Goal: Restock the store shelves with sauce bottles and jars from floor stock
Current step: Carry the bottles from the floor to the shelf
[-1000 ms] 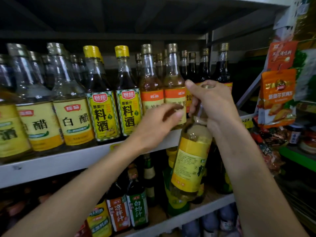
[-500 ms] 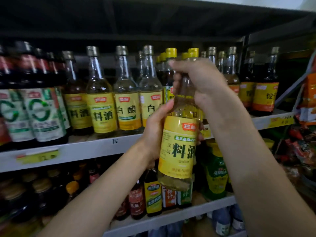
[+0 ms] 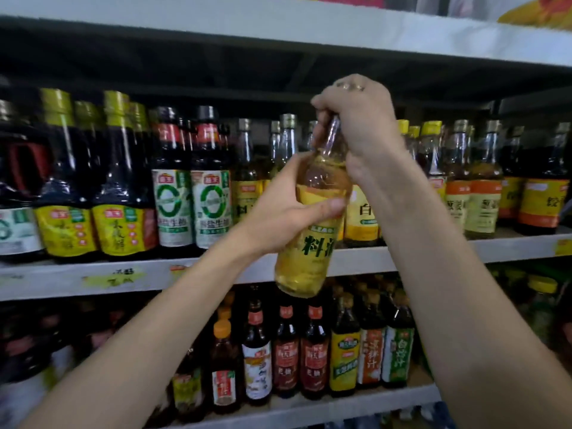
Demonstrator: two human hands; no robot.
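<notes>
Raised since the earlier frame, the bottle (image 3: pixel 306 255) is held before the middle shelf (image 3: pixel 93 278), slightly tilted, its base just below the shelf edge. Its body is gripped by the left hand (image 3: pixel 278 209), thumb across the label; its neck is enclosed by the curled fingers of the right hand (image 3: pixel 362 119).

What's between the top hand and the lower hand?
Only the glass shoulder of the yellow-labelled cooking wine bottle, in the head view: the right hand grips its neck, the left hand holds its body.
</notes>
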